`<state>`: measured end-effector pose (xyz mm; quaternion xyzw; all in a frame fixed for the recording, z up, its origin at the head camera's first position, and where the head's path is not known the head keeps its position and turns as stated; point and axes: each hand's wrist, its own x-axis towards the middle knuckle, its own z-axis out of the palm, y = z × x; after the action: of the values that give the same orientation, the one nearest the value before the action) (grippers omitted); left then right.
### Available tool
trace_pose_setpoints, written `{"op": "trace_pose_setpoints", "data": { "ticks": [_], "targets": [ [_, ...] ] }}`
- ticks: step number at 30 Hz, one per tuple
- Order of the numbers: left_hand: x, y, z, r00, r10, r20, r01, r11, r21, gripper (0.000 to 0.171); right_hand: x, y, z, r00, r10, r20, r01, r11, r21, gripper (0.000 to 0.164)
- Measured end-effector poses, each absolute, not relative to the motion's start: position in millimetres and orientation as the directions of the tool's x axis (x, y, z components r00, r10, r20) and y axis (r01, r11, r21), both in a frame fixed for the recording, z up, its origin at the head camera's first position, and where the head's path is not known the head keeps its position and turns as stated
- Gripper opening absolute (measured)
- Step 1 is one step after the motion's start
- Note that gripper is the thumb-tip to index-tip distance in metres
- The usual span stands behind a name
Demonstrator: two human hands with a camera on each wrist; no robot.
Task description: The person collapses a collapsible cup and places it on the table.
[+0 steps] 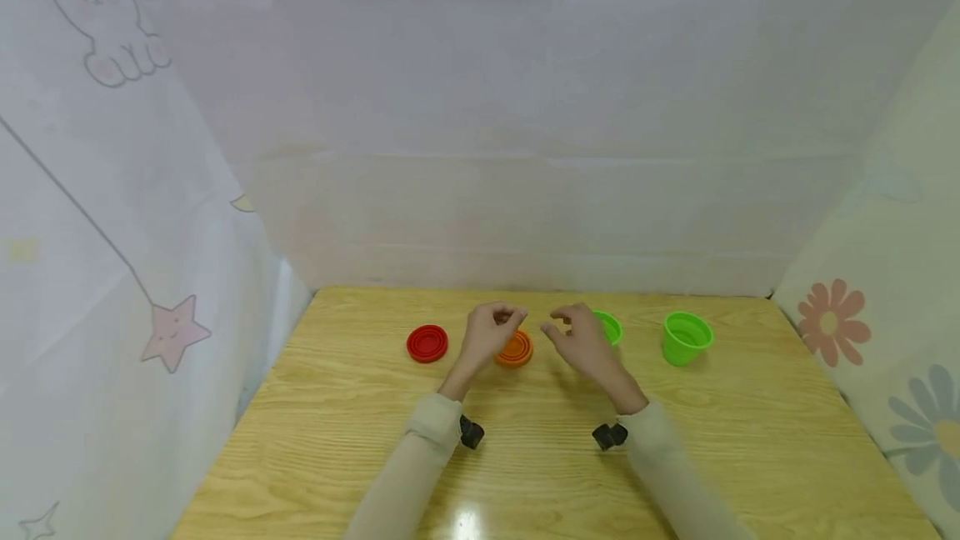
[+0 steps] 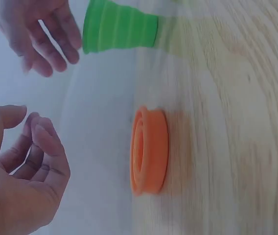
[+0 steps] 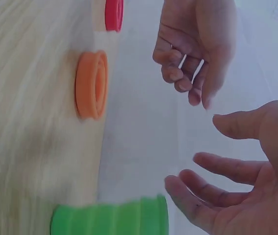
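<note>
A flattened orange collapsible cup (image 1: 516, 349) lies on the table between and below the two hands. My left hand (image 1: 486, 340) hovers above its left side, fingers loosely bent and holding nothing. Nothing is in my right hand (image 1: 588, 350) either; its thumb and fingers are spread apart, as the right wrist view also shows. Partly hidden behind that hand stands an expanded green cup (image 1: 611, 328). The left wrist view shows the orange cup (image 2: 154, 152) flat on the wood, apart from both hands.
A flattened red collapsible cup (image 1: 427, 343) lies to the left. Another expanded green cup (image 1: 687, 340) stands upright at the right. White printed cloth (image 1: 540, 215) hangs behind and beside the wooden table (image 1: 337, 407).
</note>
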<state>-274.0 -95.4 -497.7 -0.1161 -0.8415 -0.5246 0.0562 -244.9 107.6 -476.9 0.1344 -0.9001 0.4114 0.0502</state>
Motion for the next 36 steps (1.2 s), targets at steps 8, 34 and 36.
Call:
{"op": "trace_pose_setpoints", "data": {
  "ticks": [8,34,36],
  "targets": [
    [-274.6,-66.1,-500.0,-0.945,0.265,0.191,0.285,0.387,0.877,0.032,-242.8,161.5,-479.3,-0.953,-0.090,0.288,-0.283,0.597,-0.751,0.062],
    [-281.5,-22.2,-529.2,-0.898,0.438,0.041,0.184,0.288,0.940,0.073,-254.1,230.7,-531.0,-0.957,-0.286,0.041,-0.164,0.423,-0.891,0.090],
    [-283.0,-22.4,-528.9,-0.895,0.444,0.038,0.174,0.270,0.947,0.071,-255.2,231.4,-530.8,-0.957,-0.288,0.037,-0.160,0.417,-0.895,0.086]
  ]
}}
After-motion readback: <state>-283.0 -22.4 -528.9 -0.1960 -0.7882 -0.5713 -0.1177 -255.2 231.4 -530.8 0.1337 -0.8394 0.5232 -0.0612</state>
